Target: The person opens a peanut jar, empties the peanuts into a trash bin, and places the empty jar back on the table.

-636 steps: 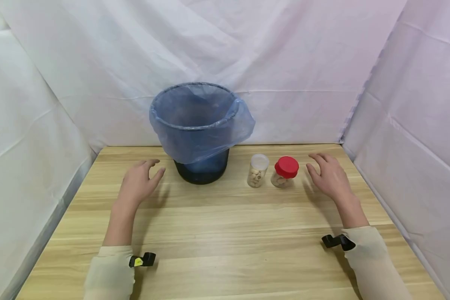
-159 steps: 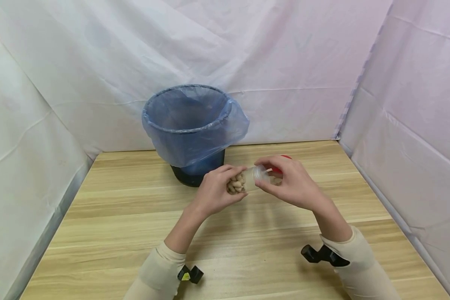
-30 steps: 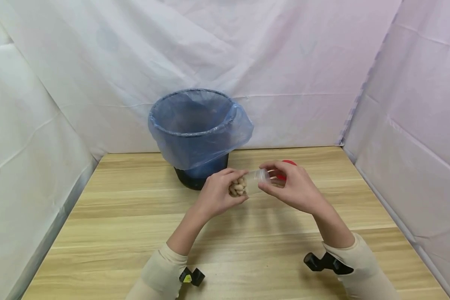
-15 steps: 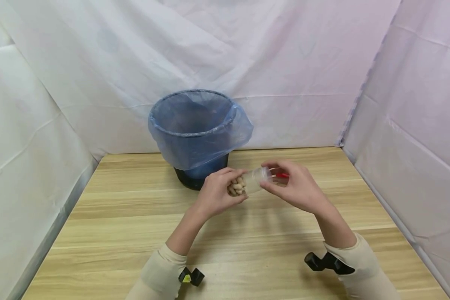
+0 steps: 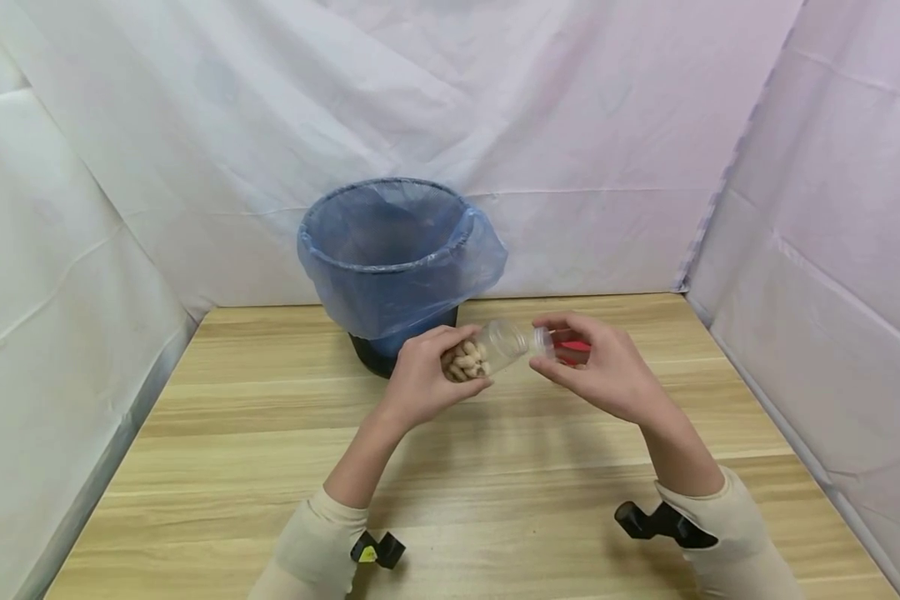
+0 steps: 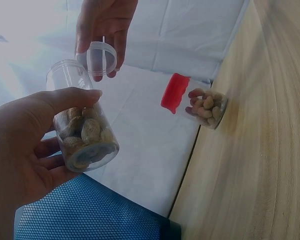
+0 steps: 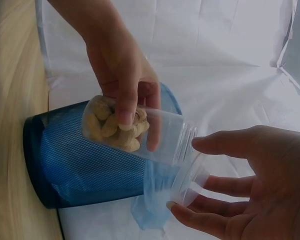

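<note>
1. Head view: light wood-grain table [image 5: 270, 467], banded in paler and darker streaks; soft shadows fall below both arms.
2. White cloth on three sides: back sheet [image 5: 585, 117] creased, hanging behind the table's far edge; left sheet [image 5: 45, 217]; right sheet [image 5: 832, 250], pinkish tint toward upper right, checked strip along the back right corner.
3. Bin [image 5: 371, 358] stands at the table's back, left of centre, blue plastic bag [image 5: 390, 304] folded over its rim and bulging out at right. Wrist views show mesh sides.
4. Left hand [image 5: 423, 375] grips a clear jar [image 5: 504, 354] above the table, in front of the bin, tilted, mouth toward the other hand. Peanuts [image 5: 467, 362] sit at its bottom end.
5. Right hand [image 5: 607, 371] pinches the clear lid [image 5: 543, 342], off the jar, just beside the mouth; can't tell if edges touch. Hands apart.
6. Second jar [image 6: 208, 106], red lid [image 6: 175, 93] on, nuts inside, upright on the table; mostly hidden behind the right hand in head view.
7. Cream sleeves [image 5: 742, 533], black wrist mounts [image 5: 663, 527].
</note>
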Tool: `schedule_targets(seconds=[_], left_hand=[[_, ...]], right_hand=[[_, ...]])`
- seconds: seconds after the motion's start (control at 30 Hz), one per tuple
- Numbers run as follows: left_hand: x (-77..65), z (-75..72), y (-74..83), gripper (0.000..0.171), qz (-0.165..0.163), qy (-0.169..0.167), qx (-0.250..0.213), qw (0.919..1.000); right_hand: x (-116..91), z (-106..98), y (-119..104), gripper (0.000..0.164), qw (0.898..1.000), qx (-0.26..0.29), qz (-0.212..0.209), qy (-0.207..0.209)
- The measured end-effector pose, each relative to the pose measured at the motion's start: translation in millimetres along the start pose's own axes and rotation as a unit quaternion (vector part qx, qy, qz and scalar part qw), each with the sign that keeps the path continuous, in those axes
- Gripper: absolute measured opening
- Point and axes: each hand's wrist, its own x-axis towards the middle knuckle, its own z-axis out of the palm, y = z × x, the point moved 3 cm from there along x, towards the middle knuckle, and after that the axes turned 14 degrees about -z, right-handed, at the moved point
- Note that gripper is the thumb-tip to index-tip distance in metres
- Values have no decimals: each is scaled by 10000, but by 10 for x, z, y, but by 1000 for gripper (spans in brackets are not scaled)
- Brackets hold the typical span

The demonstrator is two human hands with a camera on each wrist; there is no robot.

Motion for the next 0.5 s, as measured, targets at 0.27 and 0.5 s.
schedule_targets(seconds=[0.27,0.5], left_hand=[[19,-19,8,67,-93,-30,-201,9998],[-18,-59,-38,67,-217,72,-254,9994]], right_hand=[[16,-12,22,47,10000,-85,-34,-8],[-29,62,125,48,9995,-161,-187,-189]])
